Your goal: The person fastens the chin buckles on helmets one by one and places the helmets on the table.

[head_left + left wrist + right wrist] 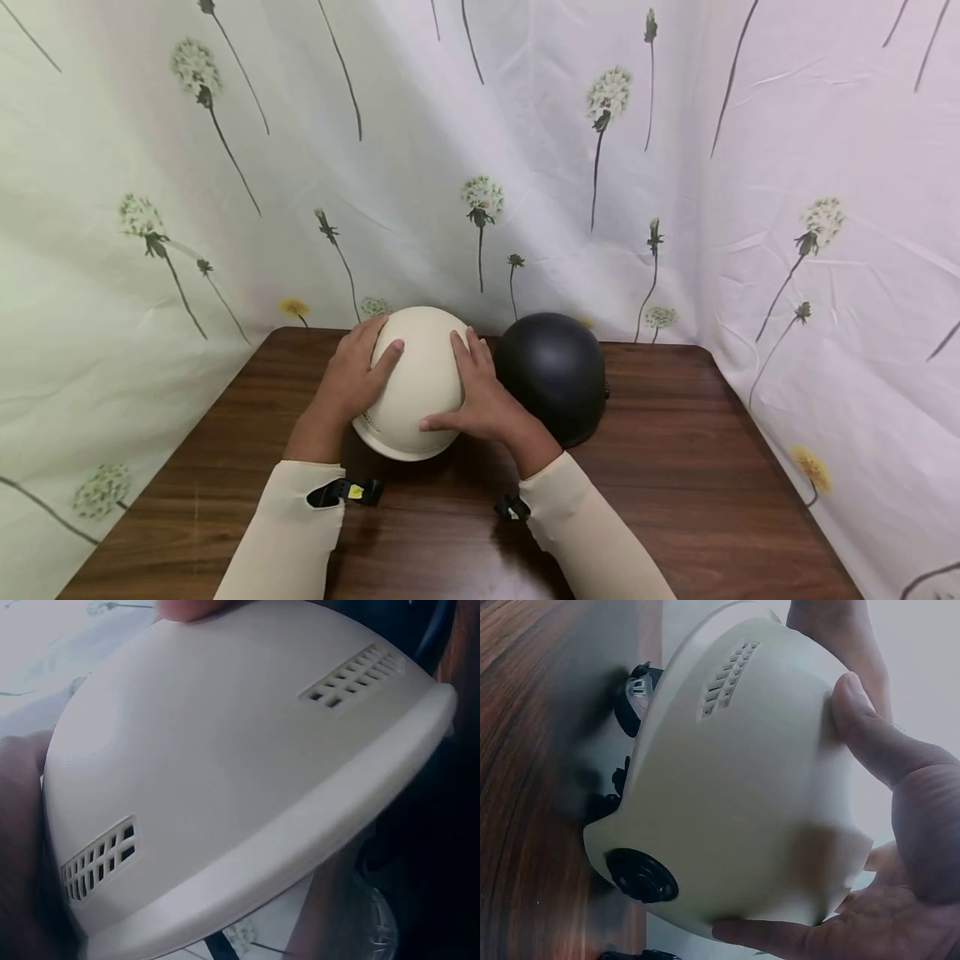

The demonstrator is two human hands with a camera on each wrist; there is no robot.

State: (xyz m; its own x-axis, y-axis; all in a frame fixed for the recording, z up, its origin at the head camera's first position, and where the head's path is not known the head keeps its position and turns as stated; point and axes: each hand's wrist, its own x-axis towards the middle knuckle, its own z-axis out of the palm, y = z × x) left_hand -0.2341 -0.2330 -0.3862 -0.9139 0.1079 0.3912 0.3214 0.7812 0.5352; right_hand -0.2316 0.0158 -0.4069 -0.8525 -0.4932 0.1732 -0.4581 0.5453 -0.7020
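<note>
I have the cream-white, domed, hard-shell helmet [420,392] between both palms, a little left of centre on the dark brown wood-grain table [675,475]. My left hand [348,379] grips it from 10 o'clock, my right hand [482,400] from 3 o'clock; on both, the fingers are spread wide and curved to the shell.

I judge it stiff, fairly light and hard to break, but the smooth matte dome could slide under dry fingers. The flared rim [401,454] at 6 o'clock should give surer hold; I would keep off the grid-like vents [352,675] and the round black side fitting [641,875].

The black, domed, hard-shell helmet [551,375] sits just beside my right hand at 3 o'clock, so room there is tight. The table's back edge and the white dandelion-print cloth [540,167] limit 12 o'clock; bare wood spreads towards 5 and 8.
</note>
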